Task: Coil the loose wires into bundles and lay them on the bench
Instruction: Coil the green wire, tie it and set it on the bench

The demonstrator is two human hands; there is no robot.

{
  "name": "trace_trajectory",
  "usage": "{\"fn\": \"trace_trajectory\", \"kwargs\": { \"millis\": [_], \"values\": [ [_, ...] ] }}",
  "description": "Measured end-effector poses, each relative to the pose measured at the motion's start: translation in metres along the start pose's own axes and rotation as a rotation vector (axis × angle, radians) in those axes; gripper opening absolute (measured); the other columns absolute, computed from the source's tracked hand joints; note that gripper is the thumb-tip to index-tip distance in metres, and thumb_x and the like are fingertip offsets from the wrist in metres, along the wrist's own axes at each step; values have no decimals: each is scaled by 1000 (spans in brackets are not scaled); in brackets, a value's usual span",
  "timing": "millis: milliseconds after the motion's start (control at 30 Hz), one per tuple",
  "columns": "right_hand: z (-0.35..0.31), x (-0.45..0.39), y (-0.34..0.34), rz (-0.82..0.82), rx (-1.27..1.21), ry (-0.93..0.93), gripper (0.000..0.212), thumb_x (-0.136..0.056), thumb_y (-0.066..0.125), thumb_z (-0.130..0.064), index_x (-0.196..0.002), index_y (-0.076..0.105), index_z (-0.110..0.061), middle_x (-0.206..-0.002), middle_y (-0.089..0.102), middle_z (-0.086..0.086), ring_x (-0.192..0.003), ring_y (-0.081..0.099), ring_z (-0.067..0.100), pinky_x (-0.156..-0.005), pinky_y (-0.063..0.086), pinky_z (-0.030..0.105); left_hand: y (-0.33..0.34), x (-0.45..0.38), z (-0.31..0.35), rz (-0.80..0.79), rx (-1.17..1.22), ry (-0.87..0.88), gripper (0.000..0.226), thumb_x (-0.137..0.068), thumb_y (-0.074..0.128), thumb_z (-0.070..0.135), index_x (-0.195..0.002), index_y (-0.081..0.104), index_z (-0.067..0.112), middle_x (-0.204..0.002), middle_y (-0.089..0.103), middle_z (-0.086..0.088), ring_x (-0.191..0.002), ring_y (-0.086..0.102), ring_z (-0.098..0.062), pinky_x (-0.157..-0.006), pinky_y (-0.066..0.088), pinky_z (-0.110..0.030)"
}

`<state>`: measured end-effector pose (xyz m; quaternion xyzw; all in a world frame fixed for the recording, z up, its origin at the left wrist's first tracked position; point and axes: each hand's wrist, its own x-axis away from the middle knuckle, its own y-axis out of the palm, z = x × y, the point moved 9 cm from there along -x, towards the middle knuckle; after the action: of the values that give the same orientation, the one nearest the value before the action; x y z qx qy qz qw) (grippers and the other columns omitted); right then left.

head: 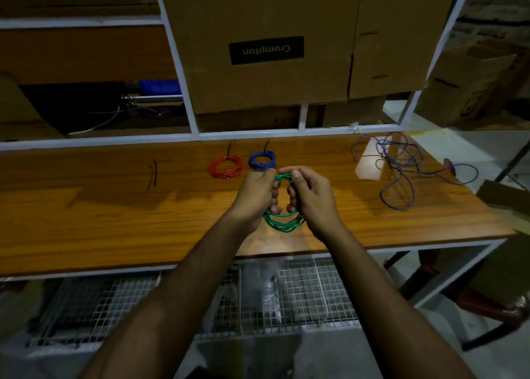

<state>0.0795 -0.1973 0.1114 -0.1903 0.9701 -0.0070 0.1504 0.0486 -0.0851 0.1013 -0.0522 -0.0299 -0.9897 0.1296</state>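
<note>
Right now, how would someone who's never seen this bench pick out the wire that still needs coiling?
Look at the wooden bench, far right end. The purple wire sprawls there in loose loops, unlike the tidy red coil and blue coil mid-bench.

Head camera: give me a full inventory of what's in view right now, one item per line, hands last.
green wire coil: one, green, held above the bench's near edge
red wire coil: one, red, flat on the bench, centre back
blue wire coil: one, blue, flat on the bench, right of the red one
loose purple wire: one tangle, purple, uncoiled on the bench's right end
black ties: what look like two, black, bench left of centre
bench: one, wooden top, white frame
cardboard box: one, brown, black label, on the rack behind
wire mesh basket: one, white, under the bench
left hand: one, grip on the green coil's left side
right hand: one, grip on its right side
</note>
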Motion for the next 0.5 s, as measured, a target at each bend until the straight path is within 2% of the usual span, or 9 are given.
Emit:
{"fn": "trace_trajectory", "kwargs": {
  "millis": [167,300,400,500],
  "values": [
    [10,-9,10,86,-58,5,22,-103,50,-11,-115,68,-10,-74,61,4,-57,53,12,-48,44,25,-14,-9,-4,56,5,-26,34,-101,35,16,-68,43,15,-49,35,7,-42,27,-8,-43,28,-25],
    [24,-26,30,108,-82,27,20,-103,51,-10,-114,67,-8,-79,66,4,-55,54,10,-49,44,24,-39,-31,-7,36,-12,-26,35,-103,32,18,-71,45,14,-53,35,6,-44,29,-8,-44,29,-25],
    [28,-47,52,140,30,-39,14,-101,56,-15,-106,68,-17,-82,67,-4,-58,58,9,-50,46,28,-63,-53,-7,27,-85,16,38,-106,30,23,-74,48,13,-55,36,6,-45,32,-8,-44,32,-25],
    [33,-65,74,177,118,-70,13,-98,59,-19,-96,67,-30,-87,68,-11,-70,64,12,-59,52,34,-91,-73,-11,55,-149,36,38,-107,30,27,-75,47,14,-60,37,3,-50,35,-11,-48,34,-28]
  ]
}}
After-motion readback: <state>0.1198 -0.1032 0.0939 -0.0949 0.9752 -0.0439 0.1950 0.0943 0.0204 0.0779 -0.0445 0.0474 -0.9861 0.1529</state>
